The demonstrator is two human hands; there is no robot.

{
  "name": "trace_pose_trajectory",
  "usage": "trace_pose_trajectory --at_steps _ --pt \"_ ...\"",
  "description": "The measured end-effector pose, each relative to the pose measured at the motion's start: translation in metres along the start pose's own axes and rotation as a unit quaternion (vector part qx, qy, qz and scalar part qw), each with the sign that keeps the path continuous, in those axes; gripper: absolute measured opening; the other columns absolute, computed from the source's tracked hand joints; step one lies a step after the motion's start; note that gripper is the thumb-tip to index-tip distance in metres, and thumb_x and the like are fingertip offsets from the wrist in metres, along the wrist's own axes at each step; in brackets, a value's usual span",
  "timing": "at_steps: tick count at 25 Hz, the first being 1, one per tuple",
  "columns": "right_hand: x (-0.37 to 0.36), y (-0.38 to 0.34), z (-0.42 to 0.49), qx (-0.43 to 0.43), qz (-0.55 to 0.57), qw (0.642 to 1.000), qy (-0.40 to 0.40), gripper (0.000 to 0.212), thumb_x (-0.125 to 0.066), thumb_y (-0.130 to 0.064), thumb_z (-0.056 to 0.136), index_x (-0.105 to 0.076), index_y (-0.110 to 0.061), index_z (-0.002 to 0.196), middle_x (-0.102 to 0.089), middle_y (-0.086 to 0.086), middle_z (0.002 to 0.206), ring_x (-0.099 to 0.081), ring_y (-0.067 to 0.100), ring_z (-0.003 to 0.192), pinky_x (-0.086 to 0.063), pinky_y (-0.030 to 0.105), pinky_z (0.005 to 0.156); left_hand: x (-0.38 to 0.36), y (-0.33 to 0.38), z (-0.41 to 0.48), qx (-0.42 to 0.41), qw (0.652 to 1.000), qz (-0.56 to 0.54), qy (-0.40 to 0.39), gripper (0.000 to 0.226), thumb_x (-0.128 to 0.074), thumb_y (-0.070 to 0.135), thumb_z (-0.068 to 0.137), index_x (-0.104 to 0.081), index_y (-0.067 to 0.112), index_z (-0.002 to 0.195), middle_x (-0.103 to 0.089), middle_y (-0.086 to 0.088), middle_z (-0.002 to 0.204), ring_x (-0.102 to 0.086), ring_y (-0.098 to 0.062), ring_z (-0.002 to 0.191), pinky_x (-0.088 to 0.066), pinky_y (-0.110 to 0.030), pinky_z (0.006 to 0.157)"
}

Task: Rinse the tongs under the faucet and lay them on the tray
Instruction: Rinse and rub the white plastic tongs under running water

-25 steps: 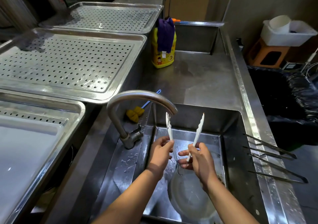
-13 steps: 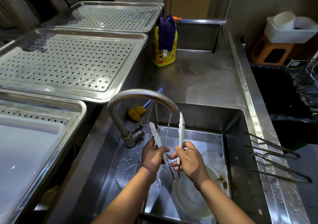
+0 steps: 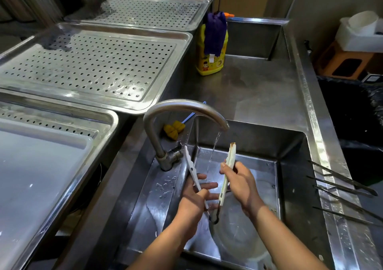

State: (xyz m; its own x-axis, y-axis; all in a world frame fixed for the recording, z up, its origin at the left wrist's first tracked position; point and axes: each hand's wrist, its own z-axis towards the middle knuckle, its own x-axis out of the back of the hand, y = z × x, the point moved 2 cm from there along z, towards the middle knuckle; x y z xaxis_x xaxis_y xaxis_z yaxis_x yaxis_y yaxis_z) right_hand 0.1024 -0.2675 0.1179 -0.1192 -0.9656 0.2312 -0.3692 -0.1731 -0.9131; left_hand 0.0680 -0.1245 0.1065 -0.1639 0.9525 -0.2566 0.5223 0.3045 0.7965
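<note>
Perforated tray (image 3: 93,68) sits left of the sink (image 3: 290,149). The faucet (image 3: 186,107) runs a thin stream (image 3: 213,149) into the basin. Your left hand (image 3: 194,201) pinches one arm of the tongs (image 3: 231,153) and your right hand (image 3: 241,182) grips the other. The tongs are spread in a V over the sink, tips up, with the stream falling between the arms.

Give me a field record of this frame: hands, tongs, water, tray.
tongs: white, spread open, tips up, over the sink
left hand: pinches one tong arm
right hand: grips the other arm
faucet: running, stream falls between the arms
tray: perforated, left of sink, no tongs on it
stage: rinsing, not yet laid down
</note>
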Motion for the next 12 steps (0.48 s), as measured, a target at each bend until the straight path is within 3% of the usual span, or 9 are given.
trace_pose_trajectory --at_steps 2,5,9,11,12 --pt "-0.003 -0.016 0.011 0.010 0.027 0.999 -0.017 0.023 -0.062 -0.036 0.096 -0.065 -0.014 0.088 -0.074 0.011 0.089 -0.069 0.023 0.085 -0.053 0.043 0.076 0.008 0.003 -0.005 -0.029 0.999 0.029 0.005 0.037 -0.043 -0.004 0.091 -0.055 0.024 0.112 -0.076 -0.010 0.102 -0.074 -0.028 0.080 -0.056 -0.034 0.055" --pt "-0.018 -0.029 0.013 0.024 0.058 0.998 -0.023 0.020 -0.057 -0.038 0.098 -0.067 -0.021 0.093 -0.076 0.004 0.092 -0.070 0.015 0.084 -0.054 0.037 0.078 0.017 0.013 -0.009 -0.053 0.997 0.050 0.004 0.043 -0.048 0.005 0.083 -0.059 0.039 0.106 -0.078 -0.005 0.101 -0.074 -0.026 0.087 -0.050 -0.029 0.045" --pt "-0.033 -0.027 0.008 0.020 0.069 0.994 -0.084 0.007 -0.060 -0.019 0.098 -0.068 -0.021 0.097 -0.077 0.008 0.104 -0.071 0.025 0.093 -0.060 0.039 0.079 0.027 0.016 -0.008 -0.043 0.999 0.023 0.003 0.055 -0.054 -0.005 0.081 -0.064 0.040 0.111 -0.078 -0.009 0.099 -0.072 -0.020 0.072 -0.043 -0.025 0.040" --pt "-0.028 -0.030 0.011 -0.005 0.156 0.977 -0.147 0.026 -0.060 0.000 0.094 -0.066 -0.017 0.113 -0.075 0.008 0.115 -0.069 0.024 0.100 -0.059 0.031 0.076 0.031 0.016 -0.009 -0.030 0.999 -0.017 0.006 0.047 -0.064 -0.001 0.078 -0.068 0.033 0.110 -0.077 -0.015 0.096 -0.067 -0.016 0.059 -0.038 -0.024 0.039" --pt "-0.024 -0.031 0.012 -0.010 0.203 0.962 -0.184 0.037 -0.059 0.007 0.091 -0.063 -0.015 0.121 -0.073 0.007 0.121 -0.068 0.024 0.103 -0.059 0.031 0.078 0.032 0.017 -0.009 -0.022 0.999 -0.039 -0.002 0.042 -0.068 0.003 0.078 -0.070 0.029 0.110 -0.076 -0.017 0.097 -0.067 -0.018 0.062 -0.038 -0.024 0.040"
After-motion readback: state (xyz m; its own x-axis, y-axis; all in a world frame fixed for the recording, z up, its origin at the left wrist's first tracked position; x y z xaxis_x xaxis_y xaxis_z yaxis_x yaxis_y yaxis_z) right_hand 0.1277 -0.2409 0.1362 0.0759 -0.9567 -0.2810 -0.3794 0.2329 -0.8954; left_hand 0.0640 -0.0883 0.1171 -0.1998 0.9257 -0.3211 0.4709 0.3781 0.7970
